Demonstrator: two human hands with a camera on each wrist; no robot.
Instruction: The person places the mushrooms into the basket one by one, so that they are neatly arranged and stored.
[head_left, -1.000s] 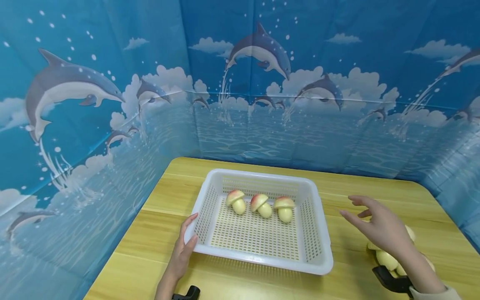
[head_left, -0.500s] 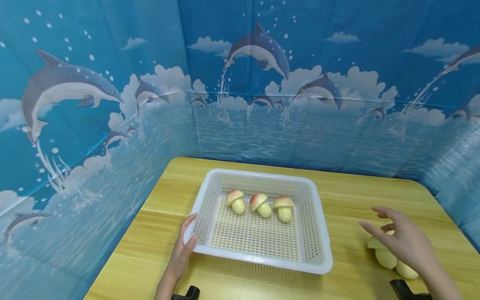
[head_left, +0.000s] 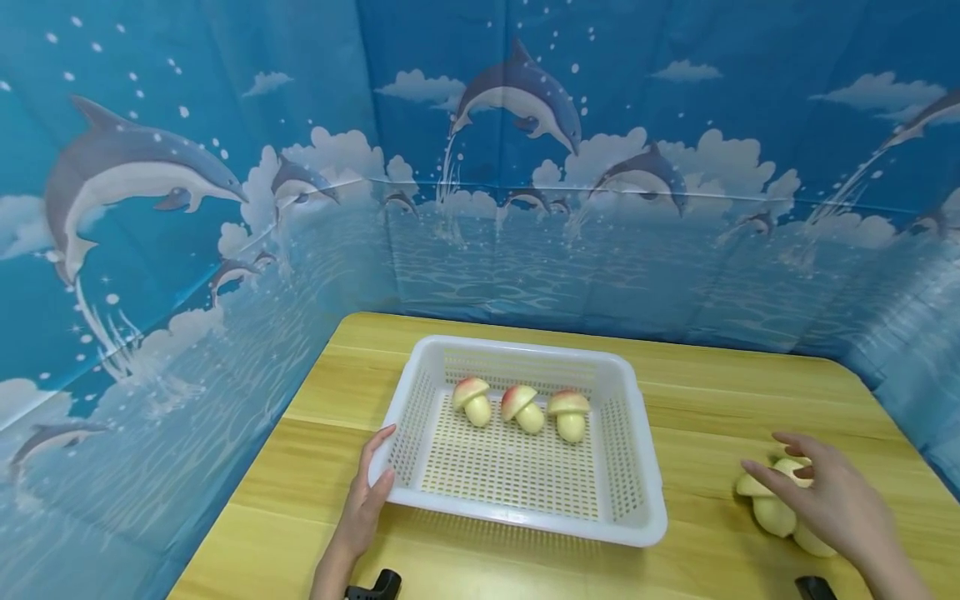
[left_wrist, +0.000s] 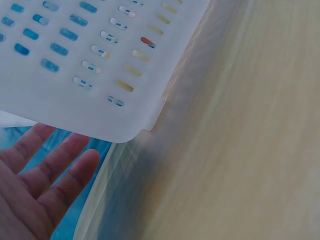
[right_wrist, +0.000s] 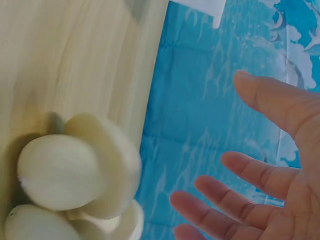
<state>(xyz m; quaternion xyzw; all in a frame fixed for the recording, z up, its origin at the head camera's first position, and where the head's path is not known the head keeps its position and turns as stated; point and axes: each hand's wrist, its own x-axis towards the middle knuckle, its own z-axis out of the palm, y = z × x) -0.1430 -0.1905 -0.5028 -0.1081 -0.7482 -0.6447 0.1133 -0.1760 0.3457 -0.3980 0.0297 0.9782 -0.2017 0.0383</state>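
Note:
A white plastic basket (head_left: 517,521) stands mid-table, holding three pale toy mushrooms with pinkish caps, left (head_left: 477,404), middle (head_left: 525,410) and right (head_left: 570,417), in a row. My left hand (head_left: 360,508) holds its left front corner, thumb and index finger at the rim; in the left wrist view the other fingers (left_wrist: 52,172) reach out straight beside it. To the right, my right hand (head_left: 843,504) hovers over a cluster of pale mushrooms (head_left: 772,512), partly hiding them. In the right wrist view its fingers are spread, with nothing between them, apart from the mushrooms (right_wrist: 60,172).
The yellow wood-grain table (head_left: 697,400) ends at a blue dolphin-print curtain (head_left: 480,250) behind and on the left. A black wrist strap mount (head_left: 375,586) shows below my left hand.
My right hand has moved right and toward me, from beside the basket to above the mushroom cluster. My left hand, the basket and its three mushrooms stay put.

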